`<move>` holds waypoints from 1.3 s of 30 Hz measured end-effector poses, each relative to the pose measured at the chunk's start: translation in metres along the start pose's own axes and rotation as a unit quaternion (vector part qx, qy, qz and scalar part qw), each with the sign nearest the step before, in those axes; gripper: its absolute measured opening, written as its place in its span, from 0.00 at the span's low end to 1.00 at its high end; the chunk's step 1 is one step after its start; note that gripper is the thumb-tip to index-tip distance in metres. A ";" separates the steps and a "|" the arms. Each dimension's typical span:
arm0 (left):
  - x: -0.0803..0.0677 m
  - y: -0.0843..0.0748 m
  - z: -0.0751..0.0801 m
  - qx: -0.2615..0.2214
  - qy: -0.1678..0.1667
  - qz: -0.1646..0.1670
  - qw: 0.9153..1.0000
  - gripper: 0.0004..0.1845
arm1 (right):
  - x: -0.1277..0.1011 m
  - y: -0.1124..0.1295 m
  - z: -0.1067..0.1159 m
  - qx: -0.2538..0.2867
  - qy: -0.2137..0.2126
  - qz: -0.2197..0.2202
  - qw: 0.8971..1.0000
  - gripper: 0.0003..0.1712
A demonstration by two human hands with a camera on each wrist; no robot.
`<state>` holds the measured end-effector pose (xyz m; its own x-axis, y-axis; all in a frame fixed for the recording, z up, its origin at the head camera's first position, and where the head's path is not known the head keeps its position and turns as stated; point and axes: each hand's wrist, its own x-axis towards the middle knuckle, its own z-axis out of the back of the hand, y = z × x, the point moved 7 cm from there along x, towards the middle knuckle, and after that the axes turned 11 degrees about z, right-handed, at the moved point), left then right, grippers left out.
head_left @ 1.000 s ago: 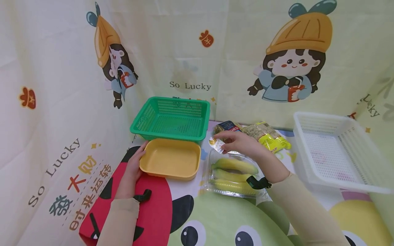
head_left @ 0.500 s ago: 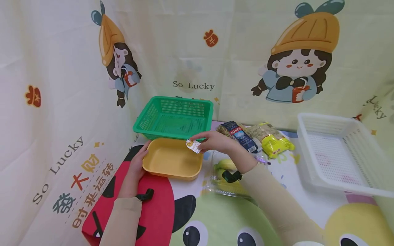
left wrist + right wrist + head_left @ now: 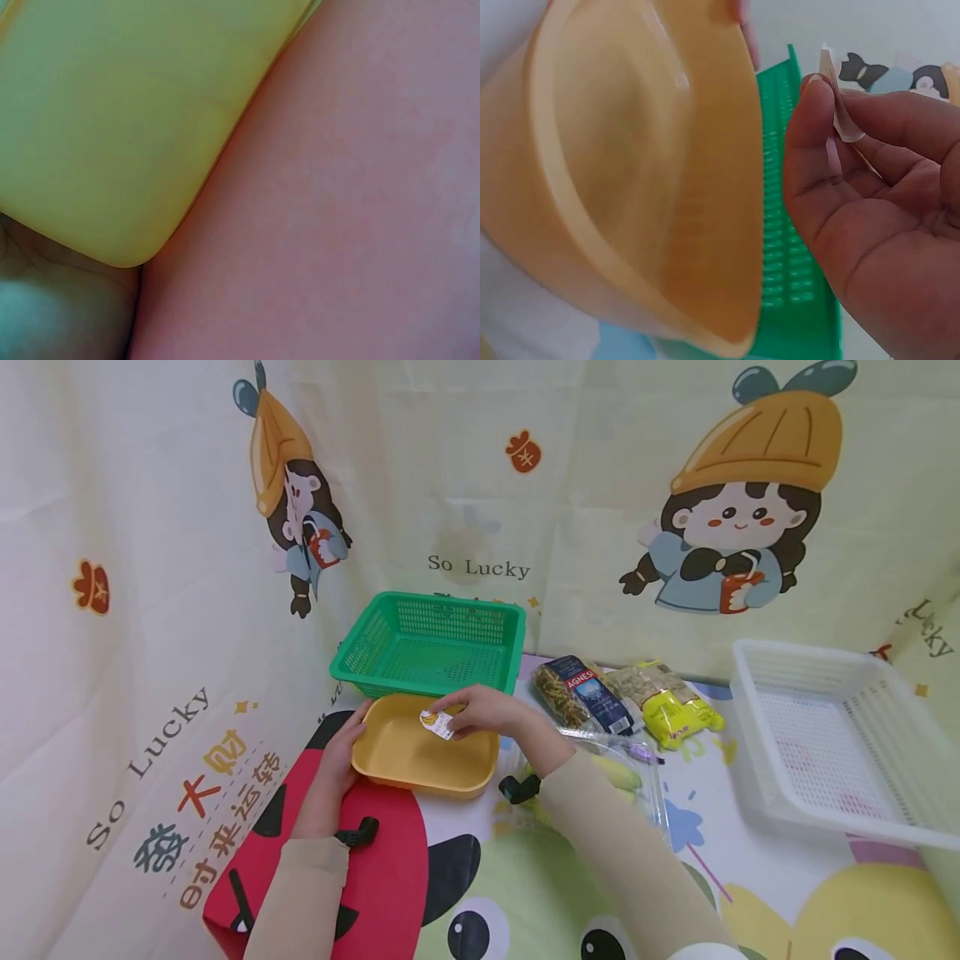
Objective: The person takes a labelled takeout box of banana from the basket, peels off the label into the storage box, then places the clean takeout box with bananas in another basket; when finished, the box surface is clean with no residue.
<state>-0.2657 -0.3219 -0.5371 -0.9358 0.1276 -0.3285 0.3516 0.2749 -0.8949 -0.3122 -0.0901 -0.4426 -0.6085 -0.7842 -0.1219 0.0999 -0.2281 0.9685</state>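
Note:
My left hand (image 3: 341,756) grips the left side of a yellow plastic basin (image 3: 423,764), thumb at the rim; the left wrist view shows the basin's wall (image 3: 127,127) against the palm (image 3: 60,307). Over the basin, my right hand (image 3: 483,717) pinches a small white sticker (image 3: 437,723) with a banana picture, between thumb and forefinger. Seen edge-on in the right wrist view, the sticker (image 3: 840,101) is slightly curved. A clear plastic box (image 3: 656,802) of bananas (image 3: 618,771) lies partly hidden beneath my right forearm.
A green basket (image 3: 427,647) stands right behind the basin. Pasta in a dark-labelled bag (image 3: 581,693) and a yellow-and-clear bag (image 3: 667,706) lie behind the banana box. At the right stands a white basket (image 3: 832,743). Printed cloth walls (image 3: 585,543) close off the back and left.
My right hand has carried the sticker leftward from above the banana box to over the basin. The left hand keeps its hold, and the head view has shifted slightly.

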 end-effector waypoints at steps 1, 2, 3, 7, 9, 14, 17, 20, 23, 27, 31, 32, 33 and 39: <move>0.000 0.000 0.000 -0.001 0.000 0.002 1.000 0.27 | 0.002 0.000 -0.002 0.000 0.002 -0.002 1.000 0.20; 0.000 0.000 0.001 0.000 -0.001 0.003 1.000 0.27 | 0.004 -0.001 -0.005 -0.004 0.004 -0.003 1.000 0.20; 0.000 0.000 0.001 0.000 0.000 0.004 1.000 0.27 | 0.006 -0.001 -0.007 -0.006 0.006 -0.005 1.000 0.20; 0.002 0.000 0.001 0.001 0.005 0.004 1.000 0.28 | 0.013 -0.003 -0.015 -0.030 0.013 -0.014 0.999 0.20; 0.003 0.000 0.001 0.003 0.007 0.002 1.000 0.28 | 0.016 -0.005 -0.017 -0.041 0.017 -0.020 0.999 0.20; 0.005 0.000 0.001 -0.003 0.005 0.002 1.000 0.28 | 0.027 -0.015 -0.020 -0.051 0.023 -0.033 0.998 0.20; 0.005 0.000 0.001 -0.005 0.003 0.004 1.000 0.28 | 0.033 -0.020 -0.022 -0.054 0.025 -0.039 0.997 0.19; 0.005 0.001 0.001 -0.003 0.002 0.004 1.000 0.28 | 0.039 -0.024 -0.024 -0.062 0.029 -0.041 0.997 0.19; 0.006 0.001 0.002 0.002 0.002 0.000 1.000 0.28 | 0.044 -0.027 -0.027 -0.070 0.035 -0.040 0.996 0.19; 0.005 -0.001 0.002 -0.006 0.009 0.002 1.000 0.28 | 0.052 -0.032 -0.030 -0.098 0.044 -0.038 0.993 0.20; 0.005 -0.002 0.002 -0.008 0.011 0.001 1.000 0.28 | 0.059 -0.031 -0.031 -0.121 0.045 -0.036 0.991 0.20; 0.006 -0.001 0.003 -0.005 0.011 0.000 1.000 0.28 | 0.061 -0.030 -0.031 -0.124 0.045 -0.036 0.991 0.19; 0.006 -0.001 0.003 -0.005 0.012 -0.001 1.000 0.28 | 0.062 -0.030 -0.032 -0.127 0.045 -0.035 0.990 0.19; 0.007 0.001 0.001 -0.025 0.020 0.001 0.999 0.28 | 0.066 -0.034 -0.036 -0.131 0.057 -0.039 0.989 0.21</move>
<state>-0.2715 -0.3219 -0.5411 -0.9337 0.1659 -0.3174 0.3555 0.3221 -0.8774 -0.3269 -0.1549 -0.4918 -0.5313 -0.8147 -0.2325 0.2656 -0.4208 0.8674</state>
